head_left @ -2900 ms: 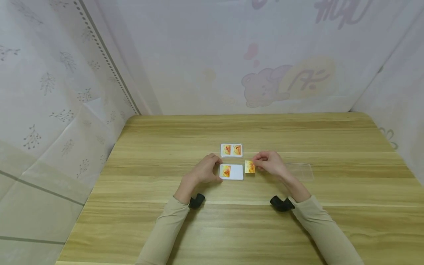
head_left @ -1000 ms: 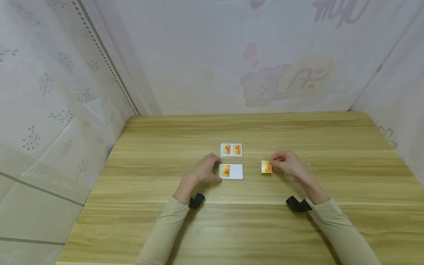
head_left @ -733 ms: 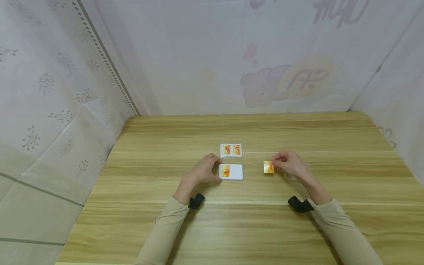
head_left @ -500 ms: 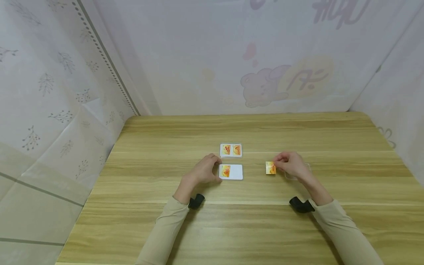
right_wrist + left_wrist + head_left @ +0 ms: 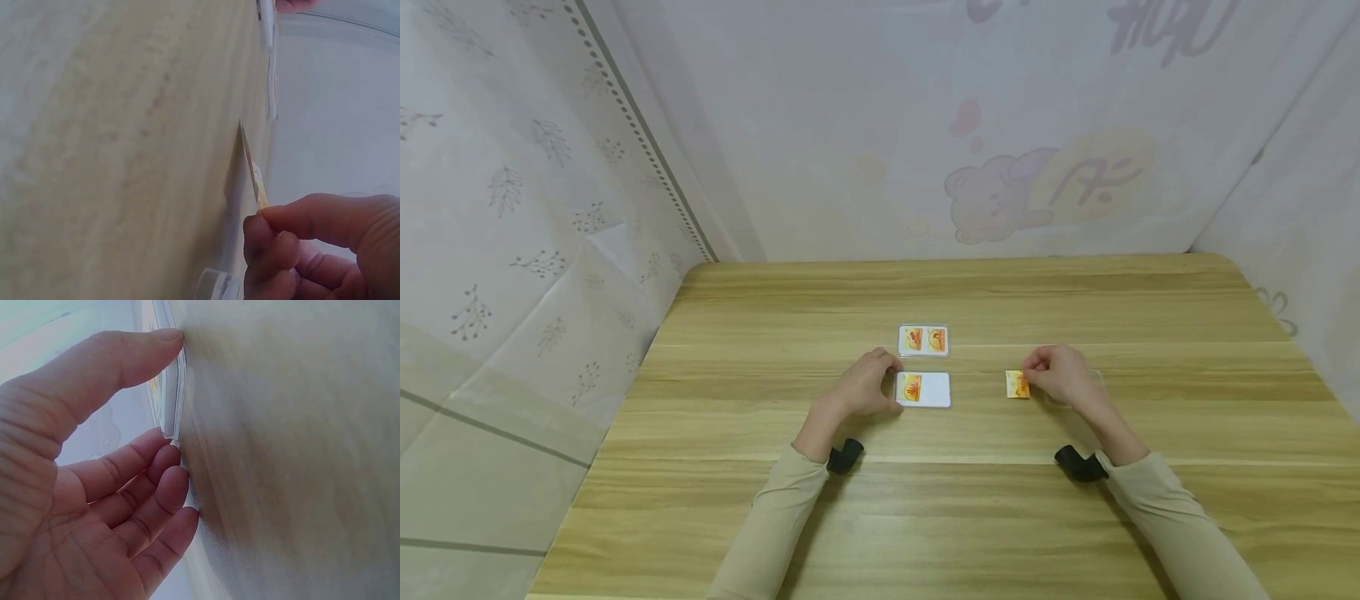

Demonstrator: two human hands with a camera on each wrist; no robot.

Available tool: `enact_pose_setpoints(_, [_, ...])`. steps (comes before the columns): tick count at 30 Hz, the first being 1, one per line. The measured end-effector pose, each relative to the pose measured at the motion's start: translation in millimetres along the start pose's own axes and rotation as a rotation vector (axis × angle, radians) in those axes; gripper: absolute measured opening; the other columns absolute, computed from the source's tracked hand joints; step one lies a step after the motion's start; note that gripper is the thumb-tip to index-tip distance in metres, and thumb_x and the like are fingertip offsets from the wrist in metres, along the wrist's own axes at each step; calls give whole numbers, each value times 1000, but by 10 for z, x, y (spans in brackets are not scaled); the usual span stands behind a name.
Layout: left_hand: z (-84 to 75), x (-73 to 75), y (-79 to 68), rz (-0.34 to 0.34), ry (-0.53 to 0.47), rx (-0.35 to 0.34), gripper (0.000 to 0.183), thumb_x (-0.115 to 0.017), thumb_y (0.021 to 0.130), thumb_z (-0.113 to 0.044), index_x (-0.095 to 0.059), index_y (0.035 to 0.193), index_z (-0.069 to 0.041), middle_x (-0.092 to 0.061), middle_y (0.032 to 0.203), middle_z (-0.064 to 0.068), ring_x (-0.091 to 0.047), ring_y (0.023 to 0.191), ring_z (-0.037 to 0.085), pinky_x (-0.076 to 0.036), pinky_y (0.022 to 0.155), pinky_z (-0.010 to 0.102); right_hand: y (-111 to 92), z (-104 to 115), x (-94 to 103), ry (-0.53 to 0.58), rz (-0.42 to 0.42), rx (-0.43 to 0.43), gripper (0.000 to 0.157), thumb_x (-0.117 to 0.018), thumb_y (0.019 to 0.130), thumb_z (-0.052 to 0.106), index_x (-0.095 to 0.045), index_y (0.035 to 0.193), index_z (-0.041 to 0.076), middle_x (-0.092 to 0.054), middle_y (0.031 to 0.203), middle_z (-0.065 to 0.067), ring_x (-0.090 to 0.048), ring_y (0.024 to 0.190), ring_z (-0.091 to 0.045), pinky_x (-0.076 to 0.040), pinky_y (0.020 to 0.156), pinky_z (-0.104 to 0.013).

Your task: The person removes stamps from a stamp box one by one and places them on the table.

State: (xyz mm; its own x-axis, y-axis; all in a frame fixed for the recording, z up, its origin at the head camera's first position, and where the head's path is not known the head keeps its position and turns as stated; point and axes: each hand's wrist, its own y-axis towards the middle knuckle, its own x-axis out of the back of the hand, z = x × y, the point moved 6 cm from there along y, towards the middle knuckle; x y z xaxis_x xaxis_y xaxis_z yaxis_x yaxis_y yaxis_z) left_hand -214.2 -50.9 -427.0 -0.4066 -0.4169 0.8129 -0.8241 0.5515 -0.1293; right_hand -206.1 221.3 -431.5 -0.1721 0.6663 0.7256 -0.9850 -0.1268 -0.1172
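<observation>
My left hand (image 5: 861, 385) holds a flat white card in a clear case (image 5: 936, 389) by its left end, thumb and forefinger at opposite edges. One yellow-and-orange picture (image 5: 909, 387) covers the left half of that card; its right half is bare white. In the left wrist view, the thumb and the curled fingers (image 5: 172, 487) are against the edges of the case. My right hand (image 5: 1060, 372) pinches a small yellow-and-orange stamp-like square (image 5: 1017, 384) by its right edge. In the right wrist view the square (image 5: 252, 165) tilts, its far edge close to the table.
Behind the held case lies a second clear case (image 5: 924, 341) with two similar pictures. A transparent plastic piece (image 5: 1101, 385) lies partly hidden under the right hand. Black elbow-shaped parts (image 5: 846, 457) stick out at both wrists. Patterned curtains surround the wooden table (image 5: 925, 517).
The right hand has moved the stamp-like square away from the case to the right, then slightly nearer the person. The left hand and both cases have stayed in place.
</observation>
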Motion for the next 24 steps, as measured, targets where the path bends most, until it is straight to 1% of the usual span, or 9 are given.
enact_pose_setpoints(7, [14, -8, 10, 1, 4, -2, 54, -84, 67, -12, -57, 111, 2, -54, 112, 10, -49, 106, 24, -40, 97, 35, 18, 66, -33, -26, -1, 25, 6, -58, 79, -2, -64, 76, -3, -57, 65, -5, -48, 58, -13, -39, 49, -22])
enact_pose_setpoints(15, [17, -6, 21, 1, 1, -6, 53, -84, 67, -11, -57, 111, 3, -54, 112, 10, -49, 106, 24, -40, 97, 34, 40, 147, -46, -85, -1, 48, 7, -58, 75, -4, -63, 71, -3, -56, 61, -4, -45, 54, -13, -39, 49, -25])
enact_pose_setpoints(20, [24, -13, 23, 4, 0, -3, 54, -84, 67, -10, -57, 111, 3, -53, 112, 10, -49, 106, 24, -40, 97, 34, 47, 162, -51, -116, 1, 30, 7, -58, 74, -4, -61, 68, -1, -57, 63, -6, -46, 56, -16, -39, 50, -26])
enact_pose_setpoints(24, [31, -19, 22, 5, 2, -2, 54, -84, 67, -10, -57, 111, 3, -53, 111, 10, -49, 106, 24, -40, 97, 34, 67, 149, -74, -131, 6, 17, 8, -59, 72, -3, -59, 65, 1, -55, 62, -5, -46, 56, -16, -38, 49, -26])
